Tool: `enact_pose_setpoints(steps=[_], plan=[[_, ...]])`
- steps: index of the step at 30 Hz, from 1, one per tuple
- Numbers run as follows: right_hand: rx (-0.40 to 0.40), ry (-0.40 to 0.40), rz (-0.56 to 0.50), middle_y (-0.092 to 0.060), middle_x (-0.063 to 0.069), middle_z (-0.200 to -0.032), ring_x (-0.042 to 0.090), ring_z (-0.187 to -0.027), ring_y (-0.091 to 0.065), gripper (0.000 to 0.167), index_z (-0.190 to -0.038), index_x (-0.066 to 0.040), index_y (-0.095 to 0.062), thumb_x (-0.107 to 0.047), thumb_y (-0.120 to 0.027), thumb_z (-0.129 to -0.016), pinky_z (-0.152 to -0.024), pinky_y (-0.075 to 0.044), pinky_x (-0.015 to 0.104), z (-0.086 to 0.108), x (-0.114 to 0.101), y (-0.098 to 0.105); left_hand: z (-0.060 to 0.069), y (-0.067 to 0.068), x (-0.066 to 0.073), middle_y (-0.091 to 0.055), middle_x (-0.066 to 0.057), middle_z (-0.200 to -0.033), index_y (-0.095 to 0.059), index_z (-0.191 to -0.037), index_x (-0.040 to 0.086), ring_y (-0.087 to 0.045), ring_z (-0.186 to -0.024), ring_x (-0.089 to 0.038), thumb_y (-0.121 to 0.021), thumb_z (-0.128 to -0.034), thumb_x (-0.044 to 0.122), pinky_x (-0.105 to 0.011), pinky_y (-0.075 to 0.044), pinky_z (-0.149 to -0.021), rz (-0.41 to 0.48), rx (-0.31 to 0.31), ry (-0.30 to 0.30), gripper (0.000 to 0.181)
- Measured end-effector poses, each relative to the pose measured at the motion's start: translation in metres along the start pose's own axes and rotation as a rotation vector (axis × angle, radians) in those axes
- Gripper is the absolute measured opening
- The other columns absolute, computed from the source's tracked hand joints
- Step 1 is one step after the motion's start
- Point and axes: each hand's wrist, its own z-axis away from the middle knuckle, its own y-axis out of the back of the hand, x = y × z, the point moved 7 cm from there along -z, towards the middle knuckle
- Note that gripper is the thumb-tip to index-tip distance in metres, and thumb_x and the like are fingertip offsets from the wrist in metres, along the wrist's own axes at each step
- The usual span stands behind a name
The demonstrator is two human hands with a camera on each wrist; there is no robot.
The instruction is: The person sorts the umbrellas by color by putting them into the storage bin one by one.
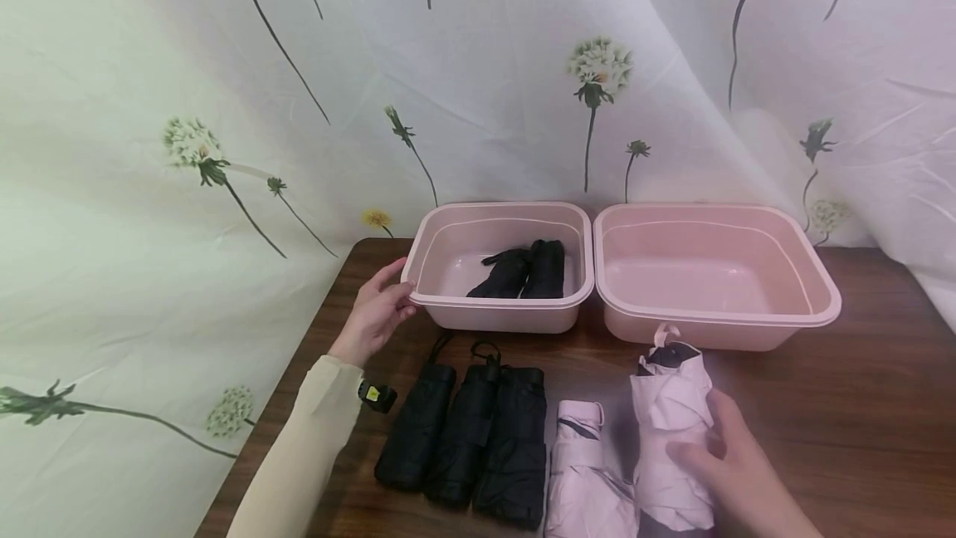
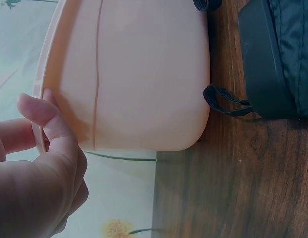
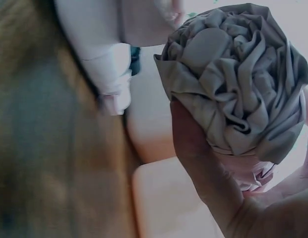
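Note:
My left hand (image 1: 376,315) pinches the left rim of the left pink basin (image 1: 500,315); in the left wrist view its thumb and fingers lie on both sides of that rim. Two black folded umbrellas (image 1: 548,271) lie inside this basin. A pale pink folded umbrella (image 1: 672,422) is gripped in my right hand (image 1: 739,459), its strap end towards the right pink basin (image 1: 717,320). The right wrist view shows the gathered cloth end of this umbrella (image 3: 243,84) above the thumb. Another pale pink folded umbrella (image 1: 590,480) lies just left of it.
Several black folded umbrellas (image 1: 463,430) lie side by side on the brown wooden table (image 1: 881,405), in front of the left basin. Both basins stand side by side near the back edge. A white cloth with dandelion prints (image 1: 485,90) hangs behind.

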Motion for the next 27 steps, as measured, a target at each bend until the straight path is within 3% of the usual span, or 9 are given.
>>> enact_pose_setpoints(steps=[3,6,11,15,22,27], plan=[[0.031,0.043,-0.043,-0.043,0.027,-0.134,0.016,-0.105,-0.061,0.079,-0.15,-0.004,-0.011,-0.012,-0.062,-0.091,-0.072,-0.054,0.026,0.0,-0.007,0.006,0.0,0.0,0.0,-0.045,-0.019,-0.128,-0.03,-0.152,0.021,-0.055,-0.074,-0.009,-0.052,-0.0985,0.011,-0.018,-0.052,-0.063,0.001,0.001,-0.004,0.058],[0.068,0.107,-0.116,-0.052,0.011,-0.125,0.001,-0.093,-0.061,0.074,-0.148,-0.007,-0.015,-0.005,-0.061,-0.091,-0.069,-0.056,0.028,-0.001,-0.015,0.013,0.0,0.0,-0.001,-0.044,-0.02,-0.131,-0.03,-0.151,0.022,-0.055,-0.074,-0.009,-0.052,-0.0987,0.012,-0.017,-0.052,-0.063,0.003,-0.001,-0.007,0.058],[0.06,0.209,-0.3,-0.056,-0.009,-0.116,0.007,-0.096,-0.063,0.064,-0.144,-0.015,-0.024,0.004,-0.055,-0.092,-0.069,-0.057,0.031,-0.003,-0.027,0.024,0.0,0.0,-0.001,-0.042,-0.021,-0.135,-0.029,-0.152,0.021,-0.055,-0.073,-0.009,-0.052,-0.0989,0.012,-0.016,-0.052,-0.063,0.002,-0.01,-0.013,0.058],[0.047,0.266,-0.365,-0.057,-0.007,-0.119,0.008,-0.096,-0.064,0.064,-0.146,-0.02,-0.028,0.006,-0.052,-0.092,-0.068,-0.058,0.032,-0.004,-0.036,0.033,-0.001,0.0,-0.001,-0.042,-0.021,-0.133,-0.03,-0.152,0.021,-0.055,-0.072,-0.009,-0.052,-0.0985,0.012,-0.016,-0.052,-0.062,0.01,-0.01,-0.012,0.058],[0.116,0.3,-0.359,-0.06,-0.006,-0.117,0.006,-0.092,-0.065,0.064,-0.147,-0.018,-0.034,0.006,-0.054,-0.091,-0.066,-0.056,0.027,-0.006,-0.053,0.053,-0.001,0.0,-0.002,-0.041,-0.022,-0.134,-0.03,-0.151,0.021,-0.055,-0.073,-0.009,-0.052,-0.0983,0.011,-0.018,-0.052,-0.063,0.018,-0.011,-0.01,0.058],[0.139,0.33,-0.468,-0.062,-0.002,-0.113,0.01,-0.089,-0.066,0.06,-0.144,-0.015,-0.038,0.009,-0.052,-0.091,-0.065,-0.057,0.028,-0.011,-0.062,0.061,-0.001,0.0,-0.002,-0.041,-0.021,-0.134,-0.03,-0.151,0.021,-0.055,-0.072,-0.009,-0.052,-0.0985,0.011,-0.017,-0.051,-0.063,0.021,-0.011,-0.015,0.058]])
